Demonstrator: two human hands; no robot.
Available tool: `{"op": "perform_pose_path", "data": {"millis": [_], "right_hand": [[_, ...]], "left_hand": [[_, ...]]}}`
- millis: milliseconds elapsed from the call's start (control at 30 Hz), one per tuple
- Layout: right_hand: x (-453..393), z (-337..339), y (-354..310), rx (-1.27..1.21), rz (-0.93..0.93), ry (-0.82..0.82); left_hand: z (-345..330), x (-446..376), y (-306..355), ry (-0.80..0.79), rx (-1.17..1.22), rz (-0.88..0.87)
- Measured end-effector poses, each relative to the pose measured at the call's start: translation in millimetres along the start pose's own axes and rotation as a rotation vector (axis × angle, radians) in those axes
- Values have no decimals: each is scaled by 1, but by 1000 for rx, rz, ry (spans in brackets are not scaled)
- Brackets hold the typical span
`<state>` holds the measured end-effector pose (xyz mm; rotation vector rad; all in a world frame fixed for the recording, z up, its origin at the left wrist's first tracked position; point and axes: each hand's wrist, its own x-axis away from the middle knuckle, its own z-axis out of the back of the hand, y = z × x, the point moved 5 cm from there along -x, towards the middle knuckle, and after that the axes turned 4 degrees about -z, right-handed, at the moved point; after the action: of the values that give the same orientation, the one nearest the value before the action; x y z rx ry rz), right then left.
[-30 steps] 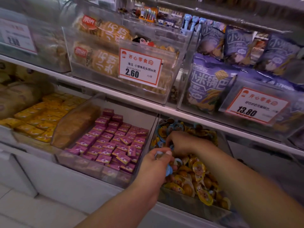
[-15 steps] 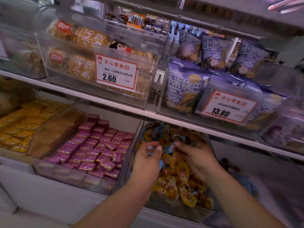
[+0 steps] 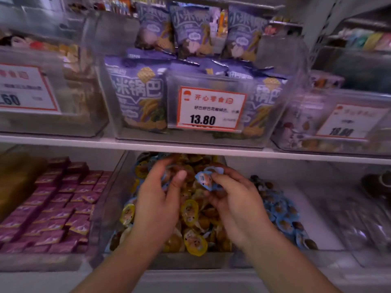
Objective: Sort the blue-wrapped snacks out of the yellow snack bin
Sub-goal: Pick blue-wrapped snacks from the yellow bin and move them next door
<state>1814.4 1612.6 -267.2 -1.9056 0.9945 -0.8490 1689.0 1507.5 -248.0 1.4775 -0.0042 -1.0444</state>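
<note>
A clear bin (image 3: 191,261) in the middle of the lower shelf is full of yellow-wrapped snack cups (image 3: 189,210). Both my hands are inside it. My right hand (image 3: 239,201) pinches a blue-wrapped snack (image 3: 205,180) between thumb and fingertips, lifted above the yellow pile. To its left, my left hand (image 3: 157,201) has its fingers curled around a bit of blue wrapper (image 3: 165,179), which is blurred and mostly hidden by the fingers. A few blue wrappers show at the bin's back edge.
Just right of the yellow bin, a bin holds a pile of blue-wrapped snacks (image 3: 282,214). A bin of pink packets (image 3: 63,199) is on the left. The shelf above (image 3: 190,148) carries purple snack bags (image 3: 137,96) and a 13.80 price tag (image 3: 210,108).
The view has swung right and moved closer to the bin. My right hand has lifted a blue-wrapped snack off the pile; my left hand stays closed beside it.
</note>
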Motion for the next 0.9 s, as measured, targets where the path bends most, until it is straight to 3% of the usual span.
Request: {"op": "perform_pose_path", "data": {"millis": [100,267,400,467,600,800,900], "right_hand": [[7,-2,3,-90,-160,-76],[20,2,15,-252,-380,-151],[26,7,1,-314,-371,-213],[33,7,-5,-260,-372,-280],[35,15,-6,-245,-344,-266],[25,47,-9,-309,-248,-177],[17,65,-3,-292,-215,-126]], "left_hand": [[-8,2,15,118,11,-36],[-68,31,35,-191,-100,-119],[-77,36,50,-252,-203,-231],[-75,37,60,-211,-193,-285],[-81,39,68,-149,-292,-370],[-104,42,71,-132,57,-294],[-122,43,70,-128,32,-257]]}}
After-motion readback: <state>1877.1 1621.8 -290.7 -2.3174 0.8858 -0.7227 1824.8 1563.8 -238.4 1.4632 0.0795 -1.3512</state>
